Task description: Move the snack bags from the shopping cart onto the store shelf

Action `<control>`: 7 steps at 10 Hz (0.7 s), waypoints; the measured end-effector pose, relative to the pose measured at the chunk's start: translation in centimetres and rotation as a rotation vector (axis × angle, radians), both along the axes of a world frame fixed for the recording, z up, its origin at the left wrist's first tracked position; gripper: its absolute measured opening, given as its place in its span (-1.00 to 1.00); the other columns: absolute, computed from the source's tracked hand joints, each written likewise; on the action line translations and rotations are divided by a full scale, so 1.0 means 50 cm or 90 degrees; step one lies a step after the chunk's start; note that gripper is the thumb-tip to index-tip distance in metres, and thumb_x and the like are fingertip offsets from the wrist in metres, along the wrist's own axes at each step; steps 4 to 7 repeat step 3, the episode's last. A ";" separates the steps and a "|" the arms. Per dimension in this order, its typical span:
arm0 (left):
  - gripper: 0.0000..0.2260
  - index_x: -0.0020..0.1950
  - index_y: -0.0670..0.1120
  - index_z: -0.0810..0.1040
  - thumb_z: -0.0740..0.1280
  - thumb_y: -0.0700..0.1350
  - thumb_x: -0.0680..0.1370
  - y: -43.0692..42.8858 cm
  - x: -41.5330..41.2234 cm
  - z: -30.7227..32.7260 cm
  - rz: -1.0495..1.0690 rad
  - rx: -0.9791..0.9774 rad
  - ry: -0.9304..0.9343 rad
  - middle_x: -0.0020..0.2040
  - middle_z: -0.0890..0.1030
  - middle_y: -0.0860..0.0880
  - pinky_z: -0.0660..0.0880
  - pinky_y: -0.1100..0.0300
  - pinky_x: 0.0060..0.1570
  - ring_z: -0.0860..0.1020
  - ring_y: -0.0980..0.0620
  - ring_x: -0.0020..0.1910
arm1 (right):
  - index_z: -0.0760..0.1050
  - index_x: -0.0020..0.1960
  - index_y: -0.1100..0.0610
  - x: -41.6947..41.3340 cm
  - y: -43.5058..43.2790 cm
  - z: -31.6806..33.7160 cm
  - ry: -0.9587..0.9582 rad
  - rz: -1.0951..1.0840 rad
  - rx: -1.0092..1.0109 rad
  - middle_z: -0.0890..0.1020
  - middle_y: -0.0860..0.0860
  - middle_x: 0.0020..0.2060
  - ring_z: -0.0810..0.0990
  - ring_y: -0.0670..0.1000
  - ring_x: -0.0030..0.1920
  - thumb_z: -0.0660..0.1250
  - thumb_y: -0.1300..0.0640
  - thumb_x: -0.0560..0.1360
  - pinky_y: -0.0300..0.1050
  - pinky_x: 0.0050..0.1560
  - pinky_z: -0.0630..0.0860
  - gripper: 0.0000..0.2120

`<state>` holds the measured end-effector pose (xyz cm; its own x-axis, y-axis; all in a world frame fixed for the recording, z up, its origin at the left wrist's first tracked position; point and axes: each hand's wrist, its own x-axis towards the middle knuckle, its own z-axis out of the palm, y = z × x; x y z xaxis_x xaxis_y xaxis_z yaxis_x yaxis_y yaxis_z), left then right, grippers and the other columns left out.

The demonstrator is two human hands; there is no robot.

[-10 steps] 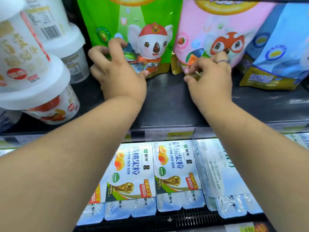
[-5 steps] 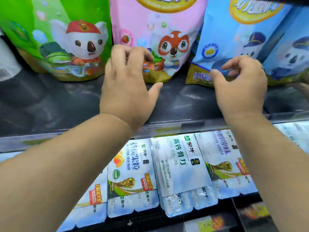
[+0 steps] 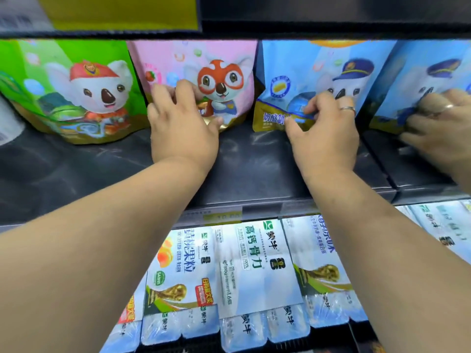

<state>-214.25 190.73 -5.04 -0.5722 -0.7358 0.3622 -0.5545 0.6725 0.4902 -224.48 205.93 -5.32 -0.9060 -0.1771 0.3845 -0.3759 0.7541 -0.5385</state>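
Left hand point(image 3: 183, 128) rested half-open against the pink bag point(image 3: 201, 82), right hand point(image 3: 323, 128) pinched the blue bag point(image 3: 305, 72) at two o'clock; a tug could topple it.

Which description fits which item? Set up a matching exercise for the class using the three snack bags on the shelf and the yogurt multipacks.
Items:
1. green snack bag
2. pink snack bag
3. blue snack bag
4. yogurt multipacks

Descriptions:
A. pinched low down by the right hand
B. lying below the bags
C. farthest left, no hand on it
D. touched by the left hand

Pairs: 1-C, 2-D, 3-A, 4-B
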 end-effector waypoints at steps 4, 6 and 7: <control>-0.57 0.32 -0.01 0.46 0.47 0.05 0.51 0.020 0.070 0.014 -0.071 0.049 0.030 0.32 0.41 -0.11 0.30 0.10 0.32 0.42 -0.16 0.32 | 0.51 0.02 0.06 0.059 0.033 0.011 -0.001 0.060 -0.097 0.51 0.06 0.10 0.57 0.11 -0.11 0.44 -0.01 0.41 -0.04 -0.04 0.48 -0.74; -0.57 0.32 -0.01 0.46 0.47 0.05 0.51 0.020 0.070 0.014 -0.071 0.049 0.030 0.32 0.41 -0.11 0.30 0.10 0.32 0.42 -0.16 0.32 | 0.51 0.02 0.06 0.059 0.033 0.011 -0.001 0.060 -0.097 0.51 0.06 0.10 0.57 0.11 -0.11 0.44 -0.01 0.41 -0.04 -0.04 0.48 -0.74; -0.57 0.32 -0.01 0.46 0.47 0.05 0.51 0.020 0.070 0.014 -0.071 0.049 0.030 0.32 0.41 -0.11 0.30 0.10 0.32 0.42 -0.16 0.32 | 0.51 0.02 0.06 0.059 0.033 0.011 -0.001 0.060 -0.097 0.51 0.06 0.10 0.57 0.11 -0.11 0.44 -0.01 0.41 -0.04 -0.04 0.48 -0.74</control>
